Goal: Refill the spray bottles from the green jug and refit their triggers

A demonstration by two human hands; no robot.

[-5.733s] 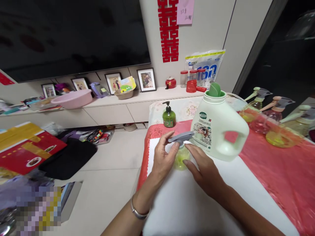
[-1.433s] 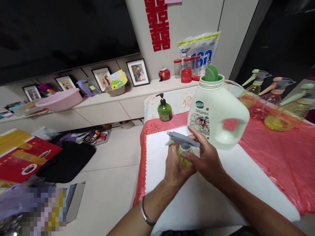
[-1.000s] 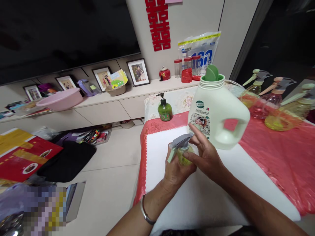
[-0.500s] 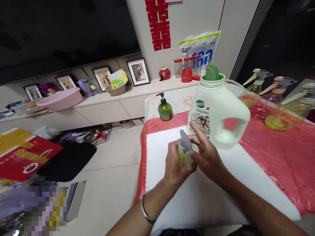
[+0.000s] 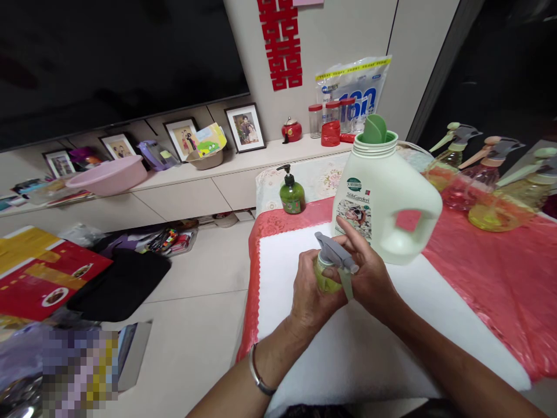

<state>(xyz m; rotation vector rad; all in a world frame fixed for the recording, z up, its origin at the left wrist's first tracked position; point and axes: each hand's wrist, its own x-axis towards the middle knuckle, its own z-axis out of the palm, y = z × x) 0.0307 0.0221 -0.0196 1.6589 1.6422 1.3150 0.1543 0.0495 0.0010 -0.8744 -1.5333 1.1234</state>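
Note:
A small spray bottle (image 5: 334,251) with a grey head, a pale green trigger and a clear yellow-green body is held over the white cloth. My left hand (image 5: 304,299) wraps around its body. At the head and trigger, my right hand (image 5: 375,281) grips with thumb and fingers, its index finger stretched out; part of the grip is hidden. Just behind my right hand stands a large pale green jug (image 5: 385,180) with a darker green piece (image 5: 375,129) in its mouth. Further back and left is a green pump bottle (image 5: 292,196), upright.
White cloth (image 5: 369,354) lies over a red plastic cover (image 5: 491,278) on the table. Several spray bottles, one with pink liquid (image 5: 481,174), stand at the right. A shelf behind carries picture frames, a pink basin (image 5: 108,177) and red-lidded jars (image 5: 315,123).
The spray head has turned on the bottle, so its nozzle and trigger now point further right. My right hand has shifted slightly with it; my left hand stays around the body.

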